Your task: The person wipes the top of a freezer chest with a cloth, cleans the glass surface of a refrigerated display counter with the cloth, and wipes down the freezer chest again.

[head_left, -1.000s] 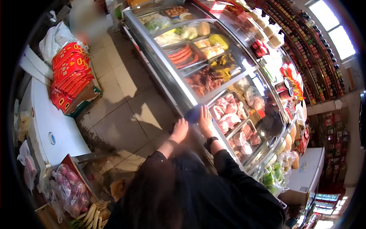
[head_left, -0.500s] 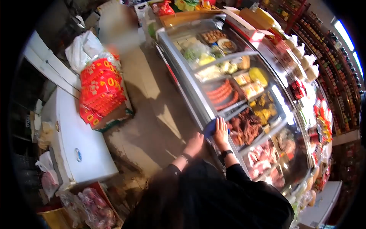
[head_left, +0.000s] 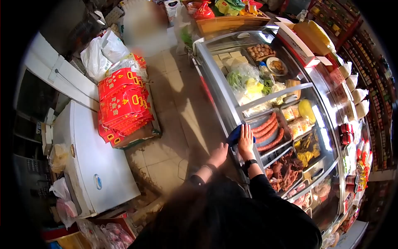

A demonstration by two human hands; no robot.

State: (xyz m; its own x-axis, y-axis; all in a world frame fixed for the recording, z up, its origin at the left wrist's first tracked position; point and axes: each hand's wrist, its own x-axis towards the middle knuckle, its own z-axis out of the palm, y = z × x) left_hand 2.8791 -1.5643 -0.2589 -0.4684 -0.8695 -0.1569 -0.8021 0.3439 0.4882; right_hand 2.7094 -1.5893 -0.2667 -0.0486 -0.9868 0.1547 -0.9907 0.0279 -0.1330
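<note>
My right hand [head_left: 246,143] lies flat on a dark blue cloth [head_left: 234,135], fingers together and stretched forward, on the metal front edge [head_left: 226,97] of a glass display case. To its left, my left hand [head_left: 218,155] hangs in the air beside the case with its fingers curled; whether anything is in it is hidden. Under the glass, close to my right hand, is a tray of red sausages [head_left: 270,132]. Dark cured meat [head_left: 284,171] lies in the tray nearer to me, and leafy vegetables [head_left: 244,79] are farther off.
Red printed bags [head_left: 124,103] are stacked in a carton on the floor at left. A white chest freezer [head_left: 99,162] stands nearer. A blurred person [head_left: 145,27] is at the far end of the aisle. An open carton [head_left: 296,43] and red cans [head_left: 346,133] stand on the case.
Both hands have moved forward along the case with the cloth, from beside the raw meat to beside the sausages. The camera view has shifted with them.
</note>
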